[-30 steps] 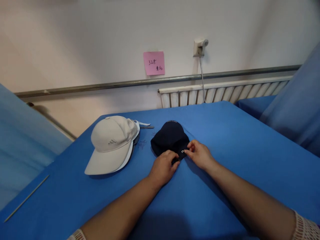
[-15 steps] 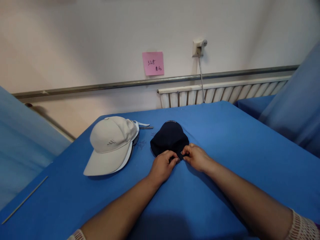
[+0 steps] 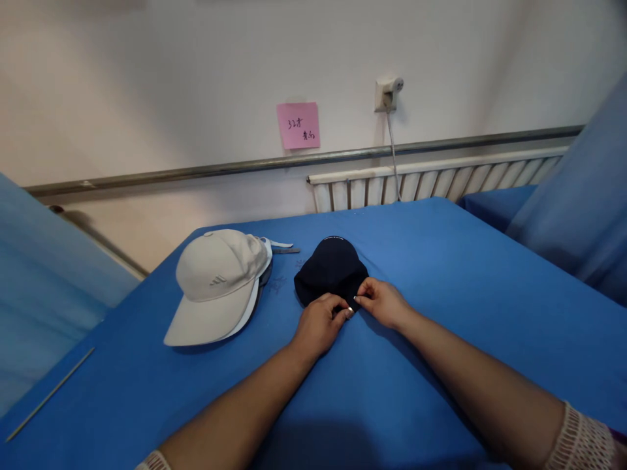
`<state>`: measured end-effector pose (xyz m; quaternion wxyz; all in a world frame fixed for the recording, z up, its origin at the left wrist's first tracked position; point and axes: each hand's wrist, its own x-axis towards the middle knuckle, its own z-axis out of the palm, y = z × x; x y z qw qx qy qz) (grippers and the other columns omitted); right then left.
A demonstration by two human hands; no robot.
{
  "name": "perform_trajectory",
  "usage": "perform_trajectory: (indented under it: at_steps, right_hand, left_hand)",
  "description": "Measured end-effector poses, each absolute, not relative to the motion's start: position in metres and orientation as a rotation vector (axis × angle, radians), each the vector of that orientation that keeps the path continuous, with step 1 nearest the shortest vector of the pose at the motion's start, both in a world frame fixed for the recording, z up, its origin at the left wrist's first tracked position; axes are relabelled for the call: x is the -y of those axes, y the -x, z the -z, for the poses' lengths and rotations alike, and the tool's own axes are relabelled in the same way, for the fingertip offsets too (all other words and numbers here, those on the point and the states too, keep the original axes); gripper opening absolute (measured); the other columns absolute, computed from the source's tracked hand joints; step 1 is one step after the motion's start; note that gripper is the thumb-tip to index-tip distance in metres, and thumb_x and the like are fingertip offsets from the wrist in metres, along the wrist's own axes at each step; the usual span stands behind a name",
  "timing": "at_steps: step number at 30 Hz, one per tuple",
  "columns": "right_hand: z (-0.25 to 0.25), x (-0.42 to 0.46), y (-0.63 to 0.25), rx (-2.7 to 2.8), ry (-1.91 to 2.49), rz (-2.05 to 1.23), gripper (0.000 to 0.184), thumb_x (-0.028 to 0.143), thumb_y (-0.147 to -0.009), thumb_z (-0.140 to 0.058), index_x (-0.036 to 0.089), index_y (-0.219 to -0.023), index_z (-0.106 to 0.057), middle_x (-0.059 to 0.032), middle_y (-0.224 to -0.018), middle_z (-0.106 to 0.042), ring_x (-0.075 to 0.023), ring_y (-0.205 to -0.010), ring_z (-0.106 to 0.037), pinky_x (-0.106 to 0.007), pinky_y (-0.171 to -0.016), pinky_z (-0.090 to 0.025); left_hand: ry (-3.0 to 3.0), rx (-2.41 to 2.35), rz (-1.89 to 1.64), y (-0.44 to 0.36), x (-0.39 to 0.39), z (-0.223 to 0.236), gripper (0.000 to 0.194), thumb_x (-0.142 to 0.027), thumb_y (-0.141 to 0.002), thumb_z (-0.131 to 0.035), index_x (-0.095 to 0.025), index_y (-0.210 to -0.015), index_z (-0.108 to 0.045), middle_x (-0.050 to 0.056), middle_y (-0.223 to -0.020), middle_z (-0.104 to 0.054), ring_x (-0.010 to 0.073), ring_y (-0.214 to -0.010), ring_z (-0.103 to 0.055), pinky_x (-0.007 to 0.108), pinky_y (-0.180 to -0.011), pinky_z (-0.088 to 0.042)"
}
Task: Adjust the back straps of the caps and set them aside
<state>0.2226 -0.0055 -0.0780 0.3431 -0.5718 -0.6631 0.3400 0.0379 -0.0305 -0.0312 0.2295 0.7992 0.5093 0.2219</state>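
Note:
A black cap [image 3: 331, 264] lies on the blue-covered table with its strap edge toward me. My left hand [image 3: 321, 326] pinches the near edge of this cap, where a small metal buckle shows at the fingertips. Thumb and fingers of my right hand [image 3: 383, 301] are pressed together on the strap just to the right of the buckle. The far end of the strap is mostly hidden by my fingers. To the left sits a stack of caps, a light beige cap [image 3: 215, 267] on top, with white and dark brims peeking out beneath.
The blue table [image 3: 441, 281] reaches back to a white radiator [image 3: 382, 189] and a metal rail [image 3: 220, 168]. A thin stick [image 3: 51, 393] lies at the left edge. Blue curtains [image 3: 44, 281] hang at both sides. A pink note [image 3: 298, 125] and a socket [image 3: 386, 95] are on the wall.
My right hand has shifted slightly up at the strap, its fingers closer together. The metal buckle now shows by my left fingertips. My left hand and the cap stay nearly still.

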Motion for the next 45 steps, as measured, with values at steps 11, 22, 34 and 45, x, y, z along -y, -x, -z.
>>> perform_trajectory:
  at_steps: [11,22,34,45]
  right_hand:
    - [0.082,0.002,-0.221,1.675,1.536,-0.845,0.010,0.024,-0.076,-0.065,0.021,-0.077,-0.056,0.0039,-0.066,-0.059,-0.0108,-0.059,-0.052,-0.023,-0.056,-0.036]
    - [0.077,0.002,-0.220,1.671,1.574,-0.832,0.010,0.024,-0.075,-0.065,0.021,-0.075,-0.055,0.0040,-0.064,-0.059,-0.0112,-0.057,-0.053,-0.023,-0.054,-0.036]
    - [0.074,0.000,-0.228,1.344,1.621,-0.995,0.007,0.018,-0.083,-0.052,0.021,-0.088,-0.051,0.0007,-0.076,-0.062,-0.0111,-0.051,-0.059,-0.023,-0.046,-0.043]
    - [0.068,0.004,-0.217,1.305,1.325,-1.271,0.006,0.016,-0.078,-0.056,0.020,-0.077,-0.051,0.0069,-0.055,-0.053,-0.0091,-0.045,-0.053,-0.019,-0.041,-0.040]
  left_hand:
    - [-2.226,-1.487,-0.503,-0.042,0.030,0.028,0.015,-0.028,-0.084,-0.057,-0.021,-0.089,-0.069,0.004,-0.092,-0.065,0.0160,-0.079,-0.060,0.026,-0.066,-0.043]
    - [-2.229,-1.484,-0.491,-0.041,0.032,0.027,0.015,-0.028,-0.085,-0.055,-0.023,-0.092,-0.068,0.003,-0.093,-0.063,0.0151,-0.074,-0.059,0.028,-0.068,-0.044]
    - [-2.419,-1.478,-0.426,-0.044,0.036,0.028,0.019,-0.025,-0.091,-0.049,-0.019,-0.089,-0.066,0.006,-0.094,-0.062,0.0181,-0.085,-0.060,0.030,-0.075,-0.047]
    - [-2.559,-1.512,-0.460,-0.045,0.036,0.033,0.027,-0.030,-0.083,-0.062,-0.019,-0.107,-0.060,0.009,-0.101,-0.064,0.0254,-0.095,-0.058,0.040,-0.085,-0.046]
